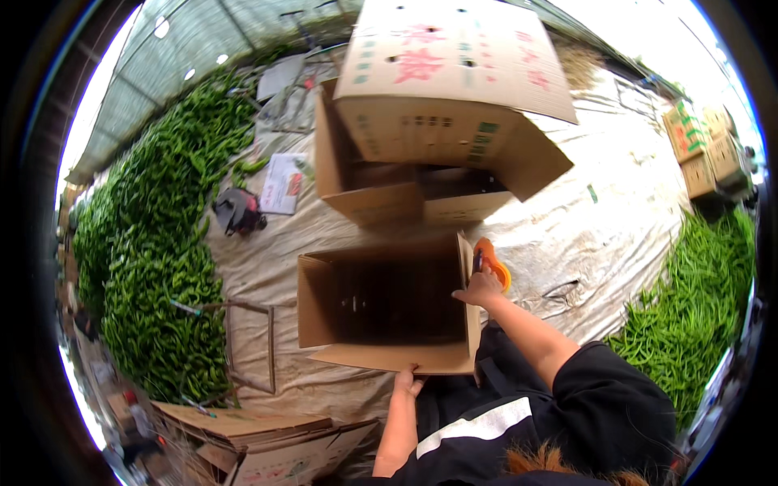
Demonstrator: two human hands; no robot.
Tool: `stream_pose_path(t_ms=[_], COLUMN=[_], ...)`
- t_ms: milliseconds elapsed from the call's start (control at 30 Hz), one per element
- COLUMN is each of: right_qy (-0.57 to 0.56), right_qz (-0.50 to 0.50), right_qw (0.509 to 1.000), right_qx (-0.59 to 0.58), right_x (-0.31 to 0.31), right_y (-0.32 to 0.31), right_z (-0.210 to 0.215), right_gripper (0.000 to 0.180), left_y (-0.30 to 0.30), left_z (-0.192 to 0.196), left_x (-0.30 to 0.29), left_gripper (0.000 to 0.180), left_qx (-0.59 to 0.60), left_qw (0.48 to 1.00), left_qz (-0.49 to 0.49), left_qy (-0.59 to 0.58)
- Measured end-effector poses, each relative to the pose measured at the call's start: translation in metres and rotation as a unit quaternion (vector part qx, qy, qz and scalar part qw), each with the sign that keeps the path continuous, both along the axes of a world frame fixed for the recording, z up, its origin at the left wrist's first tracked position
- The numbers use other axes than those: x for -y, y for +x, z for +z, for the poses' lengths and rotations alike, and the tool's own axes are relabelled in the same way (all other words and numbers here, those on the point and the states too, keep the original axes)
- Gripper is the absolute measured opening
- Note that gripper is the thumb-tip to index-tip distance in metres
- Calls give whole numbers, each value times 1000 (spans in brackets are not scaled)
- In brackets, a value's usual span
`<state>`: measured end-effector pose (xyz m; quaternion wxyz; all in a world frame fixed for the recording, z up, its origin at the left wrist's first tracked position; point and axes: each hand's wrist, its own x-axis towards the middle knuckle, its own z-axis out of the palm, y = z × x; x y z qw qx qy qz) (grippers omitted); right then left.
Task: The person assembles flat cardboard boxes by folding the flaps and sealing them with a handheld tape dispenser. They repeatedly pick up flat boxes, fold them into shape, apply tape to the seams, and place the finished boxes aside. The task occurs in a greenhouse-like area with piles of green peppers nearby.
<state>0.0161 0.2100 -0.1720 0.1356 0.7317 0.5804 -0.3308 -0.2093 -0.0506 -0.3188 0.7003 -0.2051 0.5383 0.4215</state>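
Between both hands (482, 287), open cardboard box (387, 301)

This is a farm greenhouse used as a packing place for a pepper harvest. A translucent plastic roof (203, 32) arches overhead. A pale tarp (600, 219) covers the ground, and long heaps of green peppers (154, 243) lie left of the tarp, with more peppers (697, 300) at its right edge. Open cartons (389, 300) stand in the tarp's middle, flattened ones (259, 437) lie at its near edge, and filled boxes (709, 150) are stacked at its far right.
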Motion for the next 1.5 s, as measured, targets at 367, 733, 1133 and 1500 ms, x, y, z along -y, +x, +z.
stream_pose_path(t_ms=[367, 733, 1133, 1500], right_qy=[49, 115, 177, 72], right_qz=[1, 26, 122, 333], right_qw=[999, 992, 977, 910], right_qx=[-15, 47, -11, -239], right_x=[-10, -36, 26, 32], right_y=[236, 349, 436, 60], right_z=[-27, 77, 26, 130], right_gripper=[54, 46, 60, 41], left_y=[190, 317, 305, -109], left_z=[86, 143, 143, 152], left_x=[-55, -91, -58, 109], left_gripper=[27, 27, 46, 26], left_qx=[-49, 49, 102, -646], left_qw=[999, 999, 967, 754], left_qz=[-11, -21, -219, 116], left_qy=[-3, -6, 79, -1])
